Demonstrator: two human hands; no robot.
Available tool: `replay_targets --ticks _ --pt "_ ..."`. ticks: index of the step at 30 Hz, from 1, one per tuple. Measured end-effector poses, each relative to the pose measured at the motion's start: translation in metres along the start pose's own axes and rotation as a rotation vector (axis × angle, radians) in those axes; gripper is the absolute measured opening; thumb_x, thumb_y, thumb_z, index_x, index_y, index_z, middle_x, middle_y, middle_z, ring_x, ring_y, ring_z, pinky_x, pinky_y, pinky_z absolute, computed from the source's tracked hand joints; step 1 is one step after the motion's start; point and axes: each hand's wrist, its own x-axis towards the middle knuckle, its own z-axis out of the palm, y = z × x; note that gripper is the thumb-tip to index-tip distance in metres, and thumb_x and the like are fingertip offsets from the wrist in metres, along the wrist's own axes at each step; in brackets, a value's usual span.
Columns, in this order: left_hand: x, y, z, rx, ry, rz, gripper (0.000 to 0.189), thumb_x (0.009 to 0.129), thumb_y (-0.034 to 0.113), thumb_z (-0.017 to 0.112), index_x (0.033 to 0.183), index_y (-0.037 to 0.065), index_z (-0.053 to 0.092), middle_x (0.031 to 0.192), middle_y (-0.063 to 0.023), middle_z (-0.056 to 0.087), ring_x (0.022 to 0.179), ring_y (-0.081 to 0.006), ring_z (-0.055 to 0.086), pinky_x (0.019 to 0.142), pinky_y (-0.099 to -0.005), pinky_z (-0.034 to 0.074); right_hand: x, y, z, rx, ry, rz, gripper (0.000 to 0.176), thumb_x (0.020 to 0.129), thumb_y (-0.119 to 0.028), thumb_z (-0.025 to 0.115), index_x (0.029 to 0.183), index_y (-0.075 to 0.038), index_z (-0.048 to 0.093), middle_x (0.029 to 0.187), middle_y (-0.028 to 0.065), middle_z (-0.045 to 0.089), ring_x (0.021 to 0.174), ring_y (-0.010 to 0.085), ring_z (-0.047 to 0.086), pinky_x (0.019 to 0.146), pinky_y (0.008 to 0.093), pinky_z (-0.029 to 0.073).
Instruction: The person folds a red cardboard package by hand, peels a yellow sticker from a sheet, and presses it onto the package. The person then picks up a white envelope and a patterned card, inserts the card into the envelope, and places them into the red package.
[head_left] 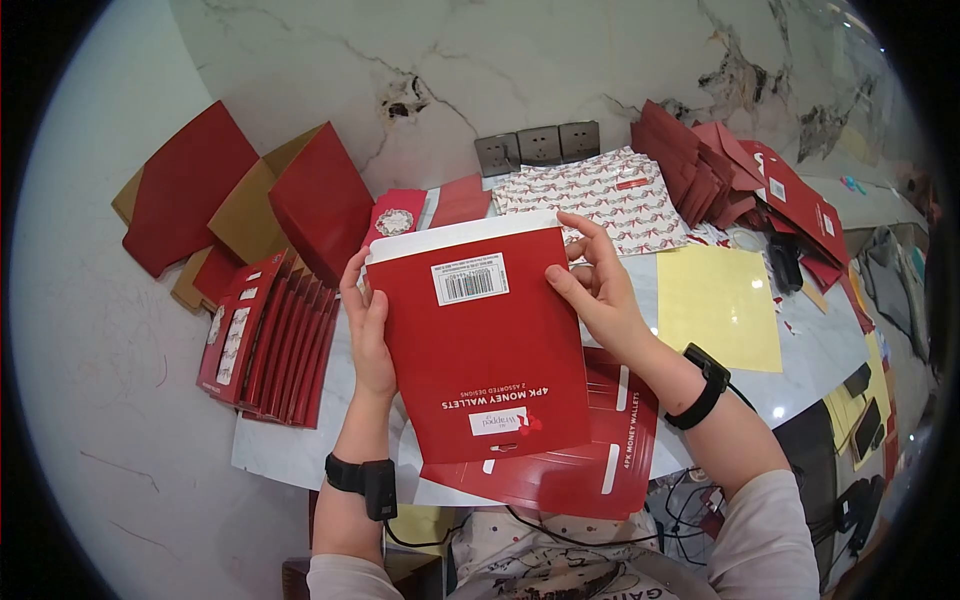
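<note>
Both your left hand (368, 335) and right hand (603, 285) grip the red packet (480, 350) (barcode up). Yellow sheet (718, 308) lies right.

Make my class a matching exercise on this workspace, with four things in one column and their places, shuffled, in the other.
1. Red packet with white flap
2. Yellow sheet
3. Wall sockets
4. Row of red packs

A. Set in the marbled wall
B. At the left end of the table
C. Between left hand and right hand
D. Flat, right of the hands

Pairs: 1-C, 2-D, 3-A, 4-B
</note>
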Motion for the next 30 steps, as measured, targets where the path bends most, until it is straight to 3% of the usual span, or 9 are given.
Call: replay_targets --ticks 2,8,11,13,17,19,22,30 --pt "-0.002 -0.003 -0.002 0.009 -0.018 0.012 0.054 0.099 0.029 0.047 0.147 0.011 0.030 0.147 -0.0093 0.035 0.135 -0.0199 0.038 0.114 -0.0363 0.029 0.001 0.000 -0.002 0.003 -0.008 0.012 0.056 0.094 -0.011 0.063 0.143 -0.008 0.035 0.101 0.0057 0.054 0.080 0.0078 0.063 0.066 0.0198 0.049" --pt "-0.002 -0.006 -0.007 0.052 -0.089 0.103 0.048 0.100 0.027 0.048 0.142 0.010 0.035 0.134 -0.0100 0.047 0.129 -0.0184 0.042 0.110 -0.0337 0.031 0.003 0.001 -0.005 0.134 -0.049 0.066 0.057 0.091 -0.006 0.066 0.139 -0.008 0.036 0.099 0.0039 0.053 0.086 0.0078 0.062 0.072 0.0197 0.051" --pt "0.001 -0.007 -0.007 0.054 -0.076 0.002 0.039 0.099 0.024 0.051 0.134 0.010 0.040 0.128 -0.0120 0.050 0.119 -0.0176 0.048 0.102 -0.0326 0.038 0.003 0.000 -0.005 0.157 -0.065 0.083 0.056 0.090 -0.005 0.067 0.137 -0.008 0.037 0.100 0.0032 0.053 0.089 0.0078 0.062 0.075 0.0199 0.052" --pt "0.002 -0.013 -0.009 0.045 -0.051 -0.149 0.028 0.099 0.023 0.053 0.123 0.008 0.047 0.118 -0.0084 0.055 0.110 -0.0131 0.051 0.096 -0.0281 0.041 0.003 -0.001 -0.005 0.162 -0.074 0.085 0.055 0.089 -0.005 0.067 0.136 -0.008 0.038 0.100 0.0028 0.053 0.091 0.0079 0.062 0.076 0.0202 0.052" --pt "0.003 -0.026 -0.017 0.051 0.030 -0.213 0.019 0.100 0.022 0.054 0.112 0.007 0.053 0.108 -0.0044 0.058 0.100 -0.0084 0.052 0.089 -0.0241 0.042 0.003 -0.001 -0.006 0.167 -0.107 0.092 0.050 0.088 -0.004 0.069 0.131 -0.005 0.042 0.102 0.0023 0.052 0.093 0.0081 0.062 0.078 0.0204 0.052" --pt "0.004 -0.029 -0.017 0.072 0.072 -0.212 0.014 0.100 0.022 0.056 0.101 0.008 0.057 0.096 0.0031 0.060 0.086 -0.0021 0.052 0.078 -0.0185 0.042 0.003 0.001 -0.008 0.165 -0.124 0.092 0.049 0.088 -0.004 0.070 0.129 -0.004 0.044 0.103 0.0025 0.053 0.093 0.0081 0.062 0.078 0.0204 0.052" --pt "0.004 -0.029 -0.016 0.077 0.059 -0.196 0.012 0.099 0.020 0.057 0.095 0.008 0.057 0.092 0.0038 0.060 0.084 -0.0022 0.052 0.077 -0.0182 0.042 0.003 0.004 -0.008 0.179 -0.121 0.111 0.045 0.087 -0.005 0.071 0.124 -0.004 0.045 0.106 0.0035 0.053 0.094 0.0083 0.062 0.077 0.0206 0.053" --pt "0.004 -0.025 -0.013 0.163 0.097 -0.167 0.015 0.096 0.019 0.064 0.089 0.008 0.055 0.083 0.0025 0.059 0.078 -0.0032 0.051 0.070 -0.0196 0.040 0.006 0.011 -0.009 0.099 -0.037 0.190 0.046 0.083 -0.007 0.076 0.119 -0.004 0.046 0.088 0.0029 0.058 0.071 0.0078 0.064 0.061 0.0195 0.049"
